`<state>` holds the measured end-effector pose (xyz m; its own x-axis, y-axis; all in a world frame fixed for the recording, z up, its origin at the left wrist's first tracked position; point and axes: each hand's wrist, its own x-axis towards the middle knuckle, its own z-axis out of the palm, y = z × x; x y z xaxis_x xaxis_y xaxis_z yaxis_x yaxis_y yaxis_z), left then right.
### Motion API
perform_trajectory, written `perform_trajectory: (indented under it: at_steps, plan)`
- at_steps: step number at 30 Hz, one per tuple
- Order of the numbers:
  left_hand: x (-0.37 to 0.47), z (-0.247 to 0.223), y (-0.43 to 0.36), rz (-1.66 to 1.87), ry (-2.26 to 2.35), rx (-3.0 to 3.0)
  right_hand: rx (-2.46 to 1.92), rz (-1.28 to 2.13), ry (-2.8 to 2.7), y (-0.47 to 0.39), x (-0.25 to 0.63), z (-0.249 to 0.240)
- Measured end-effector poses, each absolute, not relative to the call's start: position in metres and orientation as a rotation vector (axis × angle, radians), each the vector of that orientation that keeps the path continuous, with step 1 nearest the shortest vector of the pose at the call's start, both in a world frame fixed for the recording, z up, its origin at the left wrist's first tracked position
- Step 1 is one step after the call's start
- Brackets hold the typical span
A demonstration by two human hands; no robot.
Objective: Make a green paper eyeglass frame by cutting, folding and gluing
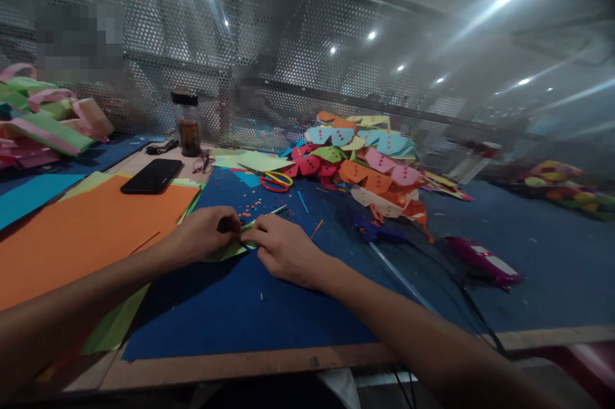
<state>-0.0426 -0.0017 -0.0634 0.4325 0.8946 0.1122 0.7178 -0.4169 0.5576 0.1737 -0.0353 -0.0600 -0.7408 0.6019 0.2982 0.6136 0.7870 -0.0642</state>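
Observation:
Both hands meet over a small piece of light green paper (225,254) low on the blue tabletop sheet (288,325). My left hand (209,233) has its fingers curled onto the paper's upper left edge. My right hand (283,249) pinches the same paper from the right, its fingertips close to the left ones. The fingers hide part of the paper, so its full shape does not show. Just beyond the hands lie small orange paper dots (250,209) and scissors (276,182) with yellow and red handles.
At left, a black phone (152,176) rests on orange sheets (96,236) near a dark-lidded jar (188,127). Folded colored paper pieces (369,168) are heaped at the back. A blue glue gun (377,229) with its cord and a purple-and-white object (483,260) lie to the right.

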Motion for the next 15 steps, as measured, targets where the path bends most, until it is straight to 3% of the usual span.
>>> perform_trajectory:
  at_steps: [15]
  plan:
    - [-0.0446,-0.0640,-0.0012,0.567,1.333,2.264,-0.944,0.032,-2.665,-0.0340,0.1799,-0.0548]
